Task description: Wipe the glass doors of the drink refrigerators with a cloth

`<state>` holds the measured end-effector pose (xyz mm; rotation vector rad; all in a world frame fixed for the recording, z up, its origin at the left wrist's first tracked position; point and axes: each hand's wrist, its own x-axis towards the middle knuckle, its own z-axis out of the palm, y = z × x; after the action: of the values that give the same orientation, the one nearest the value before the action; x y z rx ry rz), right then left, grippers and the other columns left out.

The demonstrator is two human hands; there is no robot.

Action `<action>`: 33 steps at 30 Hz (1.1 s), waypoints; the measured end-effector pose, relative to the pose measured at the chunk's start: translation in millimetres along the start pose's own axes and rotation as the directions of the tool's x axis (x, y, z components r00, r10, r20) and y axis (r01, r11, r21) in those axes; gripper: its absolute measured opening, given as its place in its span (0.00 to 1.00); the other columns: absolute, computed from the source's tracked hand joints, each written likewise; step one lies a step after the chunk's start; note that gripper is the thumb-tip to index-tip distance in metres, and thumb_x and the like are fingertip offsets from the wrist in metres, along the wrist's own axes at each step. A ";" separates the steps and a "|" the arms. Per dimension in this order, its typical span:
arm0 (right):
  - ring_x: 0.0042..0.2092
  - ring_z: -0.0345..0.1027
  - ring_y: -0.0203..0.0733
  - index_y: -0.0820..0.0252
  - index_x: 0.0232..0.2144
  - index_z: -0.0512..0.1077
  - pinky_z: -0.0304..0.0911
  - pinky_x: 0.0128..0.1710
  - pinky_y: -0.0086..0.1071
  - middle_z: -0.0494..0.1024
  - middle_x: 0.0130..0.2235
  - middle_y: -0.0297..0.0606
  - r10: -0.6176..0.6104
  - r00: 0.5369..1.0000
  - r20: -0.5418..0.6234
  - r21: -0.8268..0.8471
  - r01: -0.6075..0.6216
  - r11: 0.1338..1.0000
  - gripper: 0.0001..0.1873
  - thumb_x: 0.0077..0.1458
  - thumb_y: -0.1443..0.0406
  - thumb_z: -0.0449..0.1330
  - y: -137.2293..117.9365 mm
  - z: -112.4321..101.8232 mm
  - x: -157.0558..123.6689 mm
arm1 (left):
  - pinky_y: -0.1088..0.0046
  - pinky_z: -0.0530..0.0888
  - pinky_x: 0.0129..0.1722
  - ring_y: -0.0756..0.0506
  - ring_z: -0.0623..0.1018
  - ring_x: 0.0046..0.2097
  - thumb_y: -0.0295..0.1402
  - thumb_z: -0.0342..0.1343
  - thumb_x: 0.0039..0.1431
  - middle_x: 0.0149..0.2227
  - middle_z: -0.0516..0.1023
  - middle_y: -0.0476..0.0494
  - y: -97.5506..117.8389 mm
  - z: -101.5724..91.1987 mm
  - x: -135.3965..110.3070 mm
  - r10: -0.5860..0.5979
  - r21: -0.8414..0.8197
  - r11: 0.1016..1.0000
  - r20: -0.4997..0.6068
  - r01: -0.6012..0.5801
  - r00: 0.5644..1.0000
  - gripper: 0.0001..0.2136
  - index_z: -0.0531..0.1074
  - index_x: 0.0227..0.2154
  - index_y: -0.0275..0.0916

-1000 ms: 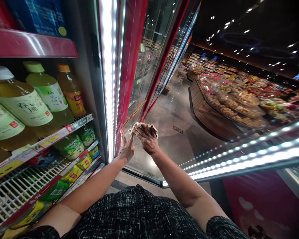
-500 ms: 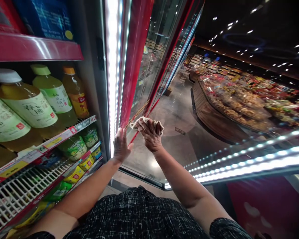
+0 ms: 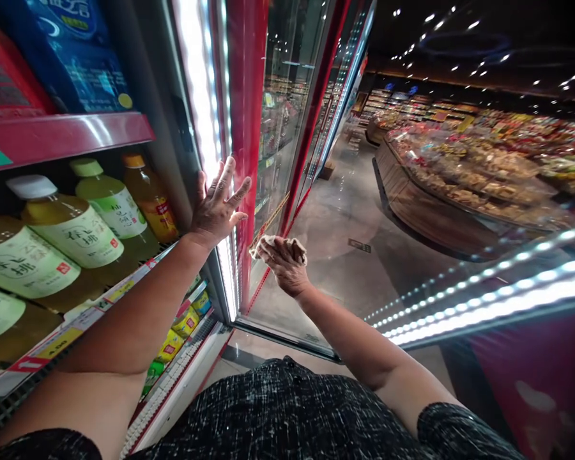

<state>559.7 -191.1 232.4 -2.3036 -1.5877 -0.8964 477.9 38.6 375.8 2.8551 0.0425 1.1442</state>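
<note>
Arms in short dark sleeves reach up from the bottom of the view toward a cooler. The left hand (image 3: pixel 218 206) is spread wide, fingers apart, and presses flat on the lit edge of the cooler frame (image 3: pixel 199 128), holding nothing. The right hand (image 3: pixel 282 262) is closed around a crumpled cloth (image 3: pixel 274 243) and pushes it against the glass door (image 3: pixel 287 191), low down and just beside the red door edge (image 3: pixel 246 140). This looks like the wiping step, with the left hand steadying the person. The next rub would likely need the cloth kept flat on the glass and slid to a fresh patch. To the left, drink bottles (image 3: pixel 67 230) stand on the wire shelf (image 3: pixel 52 332) inside the cooler. Farther off, past the glass, a food display (image 3: pixel 460 185) sits on the shop floor.
</note>
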 end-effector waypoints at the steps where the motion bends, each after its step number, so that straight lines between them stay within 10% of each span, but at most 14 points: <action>1: 0.72 0.50 0.39 0.40 0.68 0.61 0.31 0.75 0.45 0.65 0.68 0.26 -0.036 0.999 0.015 0.013 0.035 0.999 0.29 0.68 0.69 0.52 -2.2 2.6 -0.1 | 0.44 0.34 0.71 0.36 0.43 0.76 0.32 0.70 0.52 0.76 0.44 0.39 -0.5 0.7 -0.7 -0.006 -0.001 1.000 -0.004 0.006 1.000 0.43 0.58 0.69 0.51; 16: 0.72 0.52 0.35 0.54 0.66 0.65 0.43 0.75 0.36 0.64 0.68 0.32 -0.250 0.966 0.062 0.130 0.241 0.962 0.26 0.69 0.70 0.50 -27.5 39.1 29.9 | 0.44 0.41 0.72 0.35 0.49 0.75 0.37 0.71 0.50 0.75 0.45 0.34 4.7 -4.4 -4.6 0.031 0.128 0.991 -0.047 -0.024 0.998 0.44 0.59 0.69 0.52; 33: 0.72 0.52 0.37 0.54 0.65 0.66 0.43 0.75 0.41 0.62 0.70 0.34 -0.122 0.983 -0.135 0.141 0.141 0.980 0.24 0.69 0.68 0.52 -43.7 51.5 64.0 | 0.43 0.44 0.72 0.33 0.54 0.73 0.38 0.71 0.52 0.74 0.49 0.32 7.6 -7.0 -4.7 0.027 0.172 0.985 -0.054 -0.018 0.998 0.42 0.60 0.69 0.48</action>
<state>554.4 -98.8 221.4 -2.0199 -1.7067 -0.8991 469.7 31.1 378.2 2.9774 0.1171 1.2851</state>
